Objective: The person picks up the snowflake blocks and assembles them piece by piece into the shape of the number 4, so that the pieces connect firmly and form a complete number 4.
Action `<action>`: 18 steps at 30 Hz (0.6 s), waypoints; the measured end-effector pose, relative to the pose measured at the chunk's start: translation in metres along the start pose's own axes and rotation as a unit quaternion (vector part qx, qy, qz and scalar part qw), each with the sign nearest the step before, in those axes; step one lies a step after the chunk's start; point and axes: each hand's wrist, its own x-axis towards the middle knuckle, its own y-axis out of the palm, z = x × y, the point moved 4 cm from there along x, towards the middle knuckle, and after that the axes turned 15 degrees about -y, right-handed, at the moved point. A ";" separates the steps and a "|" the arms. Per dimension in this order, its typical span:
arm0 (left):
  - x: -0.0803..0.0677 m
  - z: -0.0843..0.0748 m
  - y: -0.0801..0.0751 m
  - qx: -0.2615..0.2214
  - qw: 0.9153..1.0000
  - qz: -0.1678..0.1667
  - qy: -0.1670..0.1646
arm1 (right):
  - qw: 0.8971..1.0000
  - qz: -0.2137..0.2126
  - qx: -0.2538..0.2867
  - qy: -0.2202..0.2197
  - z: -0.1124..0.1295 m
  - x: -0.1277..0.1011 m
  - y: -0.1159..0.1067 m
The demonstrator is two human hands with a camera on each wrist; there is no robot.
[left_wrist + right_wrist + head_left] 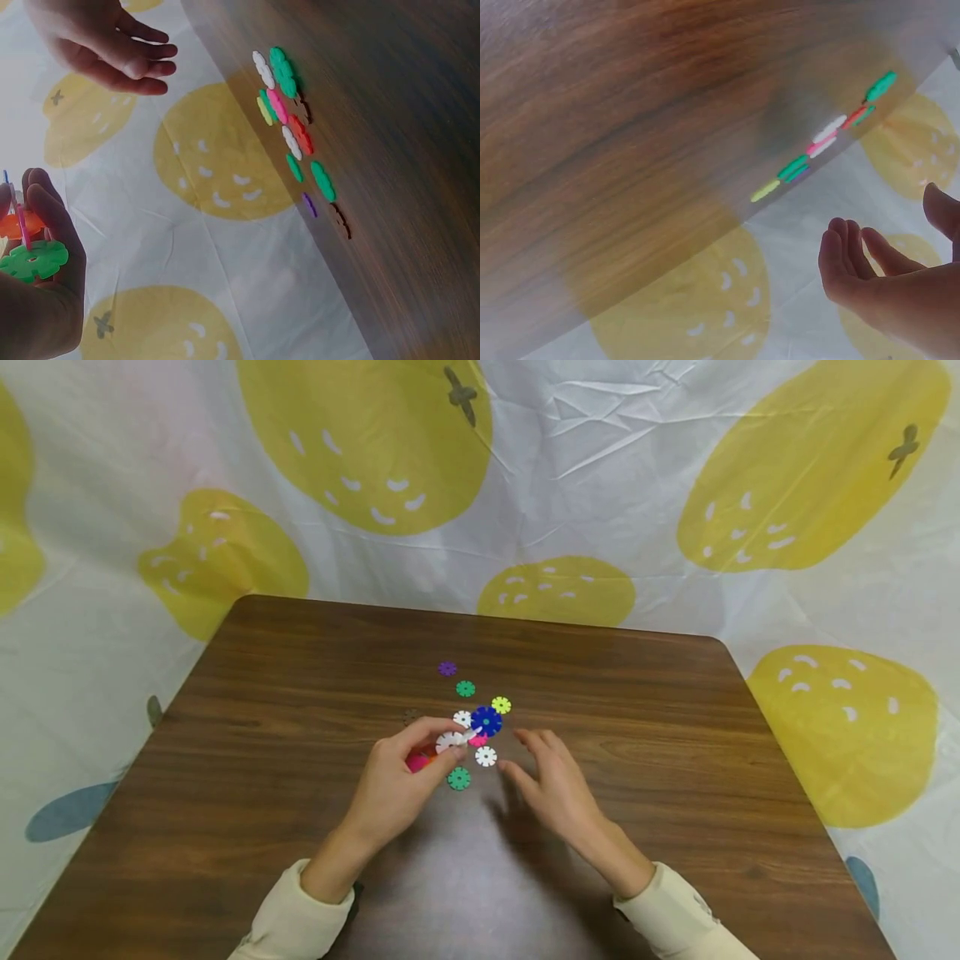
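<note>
My left hand [397, 781] grips a cluster of joined notched plastic discs above the table. In the head view a blue disc [486, 722] and a white disc [450, 742] show at its fingertips, with a pink disc [417, 763] nearer the palm. The left wrist view reveals a green disc [36, 259] and an orange disc [21, 223] in the same cluster; fingers hide part of it. To the right of the cluster, my right hand [558, 789] hovers with fingers loosely bent and apart, holding nothing.
Loose discs lie on the brown wooden table [637, 718] around the hands: purple [447, 668], green [465, 688], yellow [501, 705] and white [486, 757] among several. A white curtain [570, 518] with yellow fruit prints hangs behind the table's far edge.
</note>
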 end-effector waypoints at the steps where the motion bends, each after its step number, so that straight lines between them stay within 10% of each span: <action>1: 0.000 0.000 0.000 -0.001 1.000 0.000 0.000 | 1.000 0.001 -0.002 -0.002 -0.001 0.000 0.001; 18: 0.000 0.000 0.001 -0.007 1.000 0.011 -0.003 | 0.998 0.012 -0.039 -0.041 -0.003 0.005 0.023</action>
